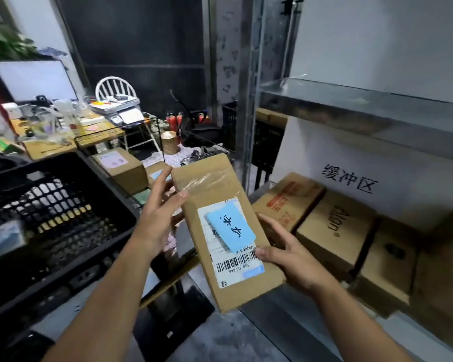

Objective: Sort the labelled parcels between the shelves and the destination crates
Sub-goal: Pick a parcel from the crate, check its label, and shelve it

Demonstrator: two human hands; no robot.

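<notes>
I hold a flat brown cardboard parcel [215,194] in front of me, between the crate and the shelf. It bears a white shipping label with a barcode and a blue note with handwritten characters [230,227]. My right hand [285,254] grips its lower right edge, thumb on the barcode. My left hand [160,210] holds its upper left edge, thumb on the top face and fingers spread behind. A black plastic crate [50,220] stands at the left. The metal shelf [350,111] is at the right.
Several cardboard boxes [335,226] lie on the lower shelf level under a white sign [350,178] with printed characters. More labelled boxes [121,165] sit behind the crate. A cluttered desk [63,126] and a white chair [115,88] stand farther back.
</notes>
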